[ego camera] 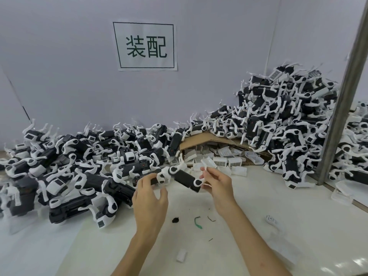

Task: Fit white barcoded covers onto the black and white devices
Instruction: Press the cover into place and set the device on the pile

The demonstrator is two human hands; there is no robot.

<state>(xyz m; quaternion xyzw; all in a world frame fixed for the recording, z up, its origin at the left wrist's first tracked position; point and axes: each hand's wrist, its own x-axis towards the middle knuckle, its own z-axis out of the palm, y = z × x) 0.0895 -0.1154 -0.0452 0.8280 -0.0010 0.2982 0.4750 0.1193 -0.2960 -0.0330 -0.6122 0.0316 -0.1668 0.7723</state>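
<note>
Head camera, single view: wide-angle, above the table [258, 206], angled forward and down, facing the wall [59, 66]; tabletop close below.

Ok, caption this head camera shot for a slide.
Left hand and right hand hold one black and white device, the right also pinching a white cover, before heaps of devices.

- Both bare forearms reach forward from the lower edge and angle toward each other, with the wrists held off the surface.
- The left hand [150, 198] shows its back. Its fingers are spread and curled forward, and the index finger and thumb hold the left end of a device [184, 179].
- The right hand [218, 185] sits slightly higher, palm turned leftward. Its thumb and forefinger pinch a white cover [208, 163], and the device's other end rests against its fingers.
</note>
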